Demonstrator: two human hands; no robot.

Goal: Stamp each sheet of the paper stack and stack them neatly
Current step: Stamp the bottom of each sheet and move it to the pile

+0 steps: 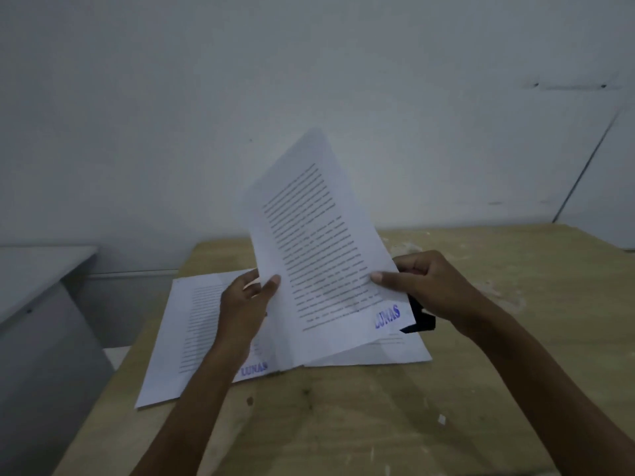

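Person at a wooden table [481, 389], both bare hands up on one printed sheet [316, 242]. Sheet lifted off the table, tilted steeply, long axis running from near edge up and away toward the wall [171, 97], top end leaning slightly left. Printed side faces the person. Blue "LUNAS" stamp mark [387, 316] at its lower right corner.

Left hand [245, 304] pinches the sheet's left edge, thumb on the front. Right hand [429, 283] closed on the right edge, thumb on the print; a black stamp [421, 319] shows just below this hand, but I cannot tell whether the hand holds it.

Left pile [192, 338] lies flat under the left forearm, top sheet stamped. Right pile [385, 353] flat beneath the raised sheet, mostly hidden.
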